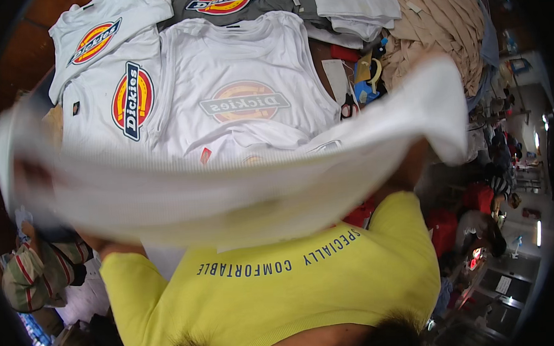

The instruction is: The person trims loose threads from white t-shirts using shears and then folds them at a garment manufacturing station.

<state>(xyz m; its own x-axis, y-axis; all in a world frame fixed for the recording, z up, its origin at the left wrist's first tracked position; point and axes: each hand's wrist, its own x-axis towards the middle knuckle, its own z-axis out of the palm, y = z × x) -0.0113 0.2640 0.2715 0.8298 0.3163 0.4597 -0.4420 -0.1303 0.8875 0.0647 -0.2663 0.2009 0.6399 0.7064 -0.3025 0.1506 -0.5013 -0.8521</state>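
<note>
A white garment stretches in a blurred band across the middle of the view, from nine o'clock to two o'clock, held up above the tabletop. The left hand shows only as a dark shape behind the cloth at nine o'clock; it seems closed on that end, but how the fingers sit cannot be told. The right hand is wrapped inside the raised cloth at two o'clock, its grip hidden as well. Beneath the band, at twelve o'clock, white sleeveless shirts with round red and yellow emblems lie flat. A heap of tan fabric sits at one o'clock. The person's yellow shirt fills six o'clock.
</note>
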